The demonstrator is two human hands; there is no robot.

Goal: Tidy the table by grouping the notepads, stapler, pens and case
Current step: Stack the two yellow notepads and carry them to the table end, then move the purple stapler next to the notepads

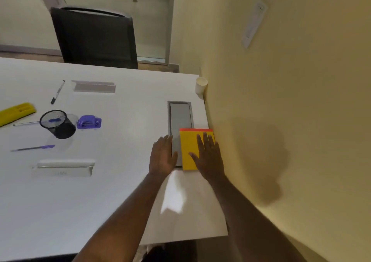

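The right hand [208, 155] lies flat, fingers straight, on the yellow, red-bound paper notepad [189, 149]; its grip holds nothing. Left hand [163, 156] open beside it. Light and floppy, the pad probably lifts best by its bound edge.

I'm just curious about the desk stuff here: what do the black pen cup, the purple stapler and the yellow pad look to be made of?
The pen cup looks like black wire mesh, probably metal: a pen shows through its wall. The stapler seems to be moulded plastic, solid purple with a slight sheen. The pad looks like matte yellow paper with an orange-red binding strip along its top edge; the right hand lies flat on it.
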